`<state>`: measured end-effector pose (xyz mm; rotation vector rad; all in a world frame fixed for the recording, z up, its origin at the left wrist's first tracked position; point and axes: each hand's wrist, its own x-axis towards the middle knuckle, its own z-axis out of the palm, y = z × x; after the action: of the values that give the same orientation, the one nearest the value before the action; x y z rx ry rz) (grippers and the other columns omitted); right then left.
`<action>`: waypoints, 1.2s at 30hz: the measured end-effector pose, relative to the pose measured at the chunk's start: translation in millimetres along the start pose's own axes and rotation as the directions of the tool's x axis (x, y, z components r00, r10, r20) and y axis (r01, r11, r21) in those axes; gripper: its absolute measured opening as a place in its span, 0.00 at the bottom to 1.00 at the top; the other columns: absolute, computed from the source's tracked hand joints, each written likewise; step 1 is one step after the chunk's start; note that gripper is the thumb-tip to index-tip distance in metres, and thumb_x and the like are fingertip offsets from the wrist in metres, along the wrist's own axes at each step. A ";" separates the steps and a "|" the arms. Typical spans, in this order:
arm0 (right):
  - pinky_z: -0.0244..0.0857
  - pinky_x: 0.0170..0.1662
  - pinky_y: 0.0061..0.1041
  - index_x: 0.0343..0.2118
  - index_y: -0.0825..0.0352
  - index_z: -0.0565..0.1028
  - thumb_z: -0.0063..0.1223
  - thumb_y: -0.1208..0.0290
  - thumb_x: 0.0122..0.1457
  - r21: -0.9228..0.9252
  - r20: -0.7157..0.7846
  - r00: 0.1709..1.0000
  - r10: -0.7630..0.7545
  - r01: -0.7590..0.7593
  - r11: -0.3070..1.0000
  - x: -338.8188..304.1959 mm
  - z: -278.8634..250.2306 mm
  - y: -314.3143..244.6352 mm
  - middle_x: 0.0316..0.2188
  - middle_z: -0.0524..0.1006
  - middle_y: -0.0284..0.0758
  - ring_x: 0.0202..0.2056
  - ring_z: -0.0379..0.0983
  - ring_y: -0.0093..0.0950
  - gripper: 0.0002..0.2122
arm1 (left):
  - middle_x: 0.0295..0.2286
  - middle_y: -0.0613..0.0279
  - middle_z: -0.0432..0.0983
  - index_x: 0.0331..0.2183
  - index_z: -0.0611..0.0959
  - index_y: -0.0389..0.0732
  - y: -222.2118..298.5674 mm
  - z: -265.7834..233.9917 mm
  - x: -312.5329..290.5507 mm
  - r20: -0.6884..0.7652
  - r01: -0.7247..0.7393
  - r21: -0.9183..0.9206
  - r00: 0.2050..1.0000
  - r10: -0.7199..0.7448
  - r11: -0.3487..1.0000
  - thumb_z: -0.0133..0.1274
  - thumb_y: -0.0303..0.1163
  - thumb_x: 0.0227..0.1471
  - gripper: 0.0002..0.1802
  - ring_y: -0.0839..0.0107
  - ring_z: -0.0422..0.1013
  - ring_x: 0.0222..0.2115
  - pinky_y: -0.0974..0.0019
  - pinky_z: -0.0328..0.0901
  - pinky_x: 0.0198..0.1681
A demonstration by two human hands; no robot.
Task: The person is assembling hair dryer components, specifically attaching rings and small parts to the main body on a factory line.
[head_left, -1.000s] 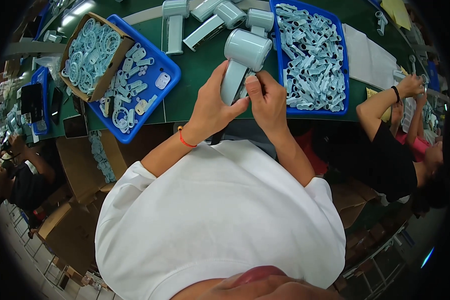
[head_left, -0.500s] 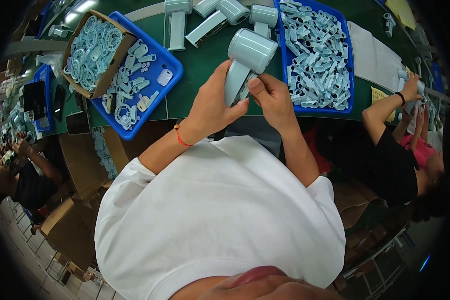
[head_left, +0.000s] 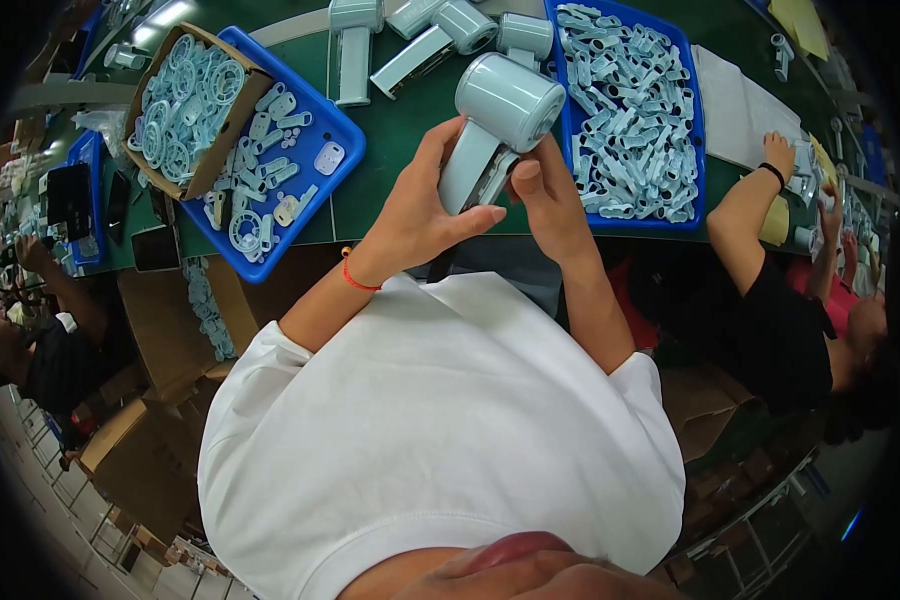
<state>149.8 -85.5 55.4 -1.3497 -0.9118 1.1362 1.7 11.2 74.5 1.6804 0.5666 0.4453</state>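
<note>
Both hands close on a pale blue fan (head_left: 495, 125) (handle down): left hand (head_left: 420, 215) wraps the handle, right hand (head_left: 545, 195) pinches its side, above the green bench (head_left: 390, 130).

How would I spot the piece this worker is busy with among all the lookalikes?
Start at the green table, between the two blue trays. Just above its near edge, both hands, left hand and right hand, grip a pale blue handheld fan body. It alone is lifted; its twins lie flat behind.
</note>
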 end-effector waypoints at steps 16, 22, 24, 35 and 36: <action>0.60 0.30 0.18 0.35 0.71 0.71 0.44 0.47 0.58 -0.094 -0.189 0.981 -0.049 0.032 0.995 -4.5 15.6 -8.8 0.25 0.72 0.31 0.28 0.67 0.17 0.25 | 0.41 0.42 0.68 0.51 0.59 0.33 4.6 6.9 0.4 -0.006 0.031 0.231 1.000 -0.030 0.973 0.61 0.34 0.38 0.41 0.51 0.70 0.39 0.60 0.65 0.43; 0.56 0.23 0.20 0.27 0.71 0.72 0.46 0.53 0.58 -0.376 -0.231 0.962 -0.143 0.047 0.926 -3.6 11.9 -13.5 0.16 0.68 0.31 0.20 0.59 0.18 0.20 | 0.46 0.42 0.63 0.54 0.55 0.32 5.0 7.0 3.9 0.006 -0.027 0.298 1.000 0.027 0.954 0.63 0.29 0.36 0.46 0.52 0.68 0.42 0.60 0.64 0.45; 0.56 0.23 0.20 0.27 0.70 0.72 0.47 0.54 0.58 -0.352 -0.249 0.953 -0.173 0.078 0.933 -1.7 12.8 -8.7 0.17 0.68 0.31 0.20 0.59 0.18 0.19 | 0.45 0.43 0.64 0.54 0.55 0.32 5.9 9.0 5.4 0.009 0.003 0.209 1.000 -0.005 0.978 0.63 0.29 0.37 0.46 0.54 0.68 0.41 0.60 0.65 0.45; 0.53 0.21 0.19 0.27 0.70 0.71 0.42 0.54 0.61 -0.230 -0.258 0.955 -0.146 0.086 0.969 3.7 7.0 -4.5 0.14 0.65 0.27 0.19 0.57 0.17 0.20 | 0.45 0.43 0.64 0.54 0.55 0.33 2.3 11.5 12.0 -0.033 -0.065 0.353 0.996 0.082 0.933 0.63 0.30 0.35 0.47 0.51 0.70 0.39 0.60 0.68 0.40; 0.53 0.21 0.19 0.27 0.70 0.71 0.42 0.54 0.61 -0.231 -0.260 0.954 -0.148 0.087 0.969 4.4 7.9 -4.0 0.14 0.65 0.27 0.19 0.57 0.17 0.20 | 0.46 0.42 0.63 0.54 0.55 0.33 3.5 9.2 13.6 -0.007 -0.050 0.349 0.998 0.056 0.936 0.64 0.30 0.35 0.48 0.49 0.69 0.40 0.60 0.68 0.40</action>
<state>143.6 -78.8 59.3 -1.5642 -0.9166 0.7486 18.4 11.5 76.0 2.0369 0.6416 0.4144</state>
